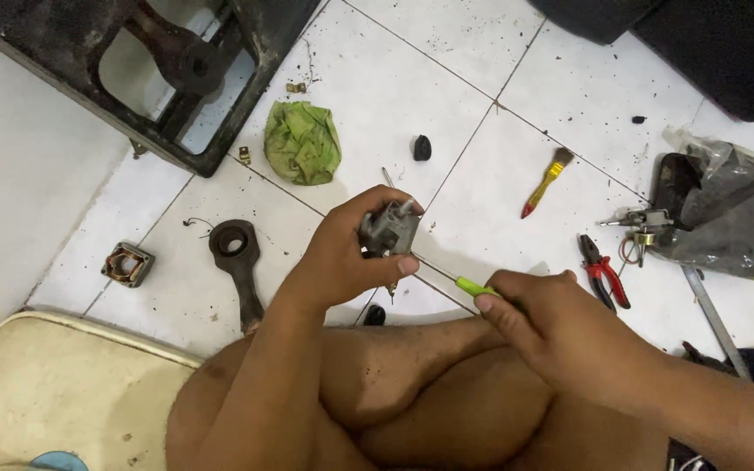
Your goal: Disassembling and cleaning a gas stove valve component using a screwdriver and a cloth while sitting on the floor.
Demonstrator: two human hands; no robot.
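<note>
Right hand (560, 327) clenched on green-handled screwdriver (475, 286) — left hand (342, 253) gripping small grey, perhaps metal, part (387, 230).

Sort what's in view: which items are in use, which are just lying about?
In use: left hand holding grey part; right hand holding green-handled screwdriver, shaft at the part.

Lying about: green rag, brush, pliers, metal arm, black frame, small coil, plastic bag.

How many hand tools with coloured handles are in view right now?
3. A green-handled screwdriver in the right hand, a yellow-handled brush on the floor tiles, and red-handled pliers beside the grey plastic bag. The bag may hide others.
</note>
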